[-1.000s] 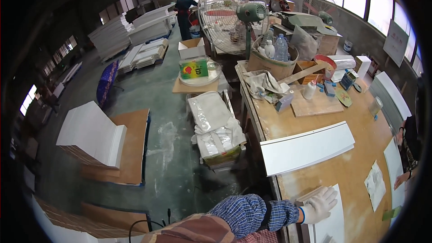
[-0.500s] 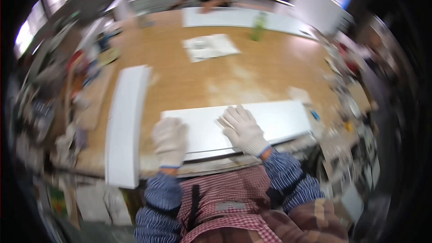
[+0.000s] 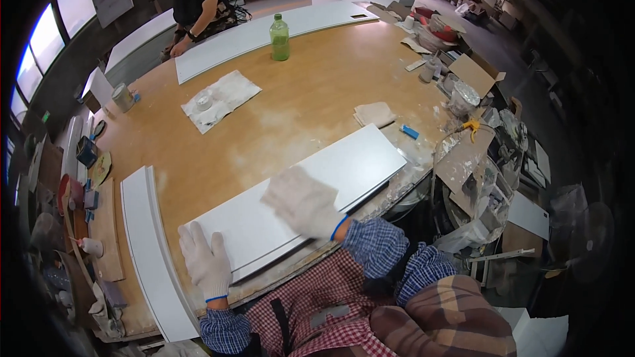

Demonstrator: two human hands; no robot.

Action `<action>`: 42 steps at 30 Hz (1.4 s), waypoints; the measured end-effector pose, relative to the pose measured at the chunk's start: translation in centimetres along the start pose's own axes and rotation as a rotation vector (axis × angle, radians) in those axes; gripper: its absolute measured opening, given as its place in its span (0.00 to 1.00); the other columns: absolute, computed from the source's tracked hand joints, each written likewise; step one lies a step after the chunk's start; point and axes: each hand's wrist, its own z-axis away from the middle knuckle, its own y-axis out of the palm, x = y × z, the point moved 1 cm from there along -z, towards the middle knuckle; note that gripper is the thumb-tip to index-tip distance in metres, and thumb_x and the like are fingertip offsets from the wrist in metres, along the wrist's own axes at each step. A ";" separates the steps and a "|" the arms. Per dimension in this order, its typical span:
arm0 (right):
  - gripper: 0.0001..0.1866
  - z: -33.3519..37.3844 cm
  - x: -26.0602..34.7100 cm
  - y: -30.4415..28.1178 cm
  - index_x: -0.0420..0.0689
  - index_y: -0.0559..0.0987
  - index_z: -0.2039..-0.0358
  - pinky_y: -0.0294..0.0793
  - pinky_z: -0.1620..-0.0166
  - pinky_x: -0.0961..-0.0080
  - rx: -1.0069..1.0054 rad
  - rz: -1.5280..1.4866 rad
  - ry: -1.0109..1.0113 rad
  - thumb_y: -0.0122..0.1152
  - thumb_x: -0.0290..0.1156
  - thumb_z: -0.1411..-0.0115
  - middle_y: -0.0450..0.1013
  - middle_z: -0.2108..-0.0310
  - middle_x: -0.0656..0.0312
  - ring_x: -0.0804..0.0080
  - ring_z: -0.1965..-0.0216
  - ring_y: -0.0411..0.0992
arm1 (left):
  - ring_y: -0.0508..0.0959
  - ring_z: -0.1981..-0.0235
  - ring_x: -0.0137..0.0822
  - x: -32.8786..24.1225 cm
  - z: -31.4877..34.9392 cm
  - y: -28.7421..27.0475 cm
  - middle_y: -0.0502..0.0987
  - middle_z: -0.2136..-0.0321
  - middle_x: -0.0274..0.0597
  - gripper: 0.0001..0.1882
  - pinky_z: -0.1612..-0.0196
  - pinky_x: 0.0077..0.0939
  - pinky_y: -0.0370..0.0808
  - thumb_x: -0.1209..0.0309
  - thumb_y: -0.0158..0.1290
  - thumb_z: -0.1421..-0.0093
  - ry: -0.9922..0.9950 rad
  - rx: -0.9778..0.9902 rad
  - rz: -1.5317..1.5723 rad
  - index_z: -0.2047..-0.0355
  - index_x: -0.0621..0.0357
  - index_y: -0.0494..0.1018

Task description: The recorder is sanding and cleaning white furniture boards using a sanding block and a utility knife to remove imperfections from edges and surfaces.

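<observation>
A long white panel [image 3: 360,158] lies along the near edge of the wooden table. My left hand [image 3: 206,261], in a pale knit glove with a blue cuff, is open at the panel's left end, fingers stretched and thumb apart. My right hand [image 3: 314,215], gloved the same way, is pressed down over the middle of the panel. It is smeared by motion. Under its fingers shows a pale cloth [image 3: 324,186], flat against the white face; the fingertips cannot be made out.
More white panels stand at left [image 3: 142,225] and along the far edge [image 3: 245,39]. A green bottle [image 3: 280,39], a paper sheet [image 3: 231,92], a folded cloth [image 3: 375,114] and a blue block [image 3: 409,132] lie about. Clutter crowds the right side. A co-worker [image 3: 198,3] stands far left.
The head view has swung, so the table and panel now look tilted and the co-worker appears further left. My right hand stays on the panel, now blurred; my left stays at its left end.
</observation>
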 end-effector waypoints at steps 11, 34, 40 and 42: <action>0.20 4.3 -19.0 -2.5 0.44 0.81 0.44 0.64 0.38 0.50 -0.237 0.417 0.528 0.53 0.39 0.28 0.74 0.48 0.49 0.47 0.45 0.69 | 0.58 0.21 0.68 0.8 0.0 0.7 0.55 0.21 0.71 0.35 0.21 0.51 0.58 0.57 0.55 0.25 -0.017 0.007 -0.016 0.24 0.63 0.64; 0.20 3.3 0.0 -2.4 0.48 0.82 0.46 0.68 0.31 0.49 -0.151 -0.072 -0.130 0.62 0.41 0.35 0.75 0.46 0.49 0.46 0.42 0.72 | 0.58 0.21 0.68 0.8 0.1 0.7 0.56 0.21 0.71 0.35 0.21 0.53 0.58 0.56 0.55 0.24 -0.004 0.005 -0.019 0.23 0.62 0.64; 0.21 5.9 -13.0 -2.7 0.48 0.82 0.40 0.67 0.29 0.51 -0.074 0.005 0.104 0.61 0.37 0.32 0.78 0.43 0.51 0.45 0.38 0.71 | 0.59 0.22 0.68 0.5 0.3 0.3 0.57 0.22 0.72 0.36 0.21 0.53 0.58 0.57 0.57 0.26 0.037 -0.027 0.030 0.25 0.65 0.66; 0.23 6.3 -17.5 -3.2 0.47 0.81 0.37 0.63 0.27 0.50 -0.162 0.184 0.436 0.56 0.41 0.29 0.76 0.39 0.47 0.43 0.35 0.69 | 0.60 0.22 0.68 0.4 0.3 0.2 0.58 0.22 0.72 0.37 0.21 0.52 0.58 0.58 0.60 0.28 0.041 -0.022 0.072 0.26 0.67 0.66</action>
